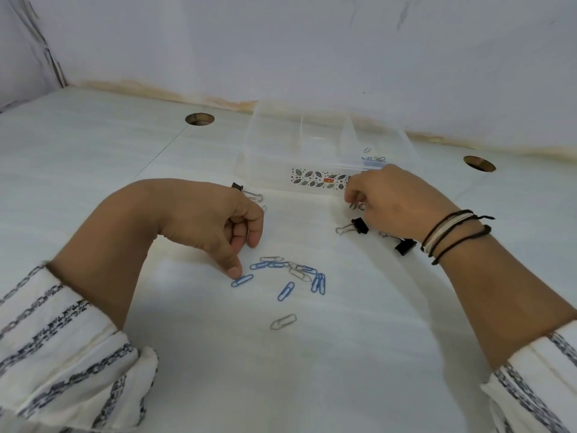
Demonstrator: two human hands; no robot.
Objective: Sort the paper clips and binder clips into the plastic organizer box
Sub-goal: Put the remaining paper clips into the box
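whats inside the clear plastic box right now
A few blue and silver paper clips lie in the right compartment of the clear plastic organizer box. The other compartments look empty; the right hand covers the near corner.

An office-like desk corner: a white table [93, 157] with round cable holes [199, 119], set against bare white walls [281, 42], with clips [287, 273] and a clear organizer box [312, 145].

Clear glossy plastic organizer box [271, 157], blue-coated and bare silvery wire paper clips [292, 275], matt black binder clips [359, 225] with shiny wire handles, smooth white tabletop [93, 157], woven patterned cloth sleeves [62, 354].
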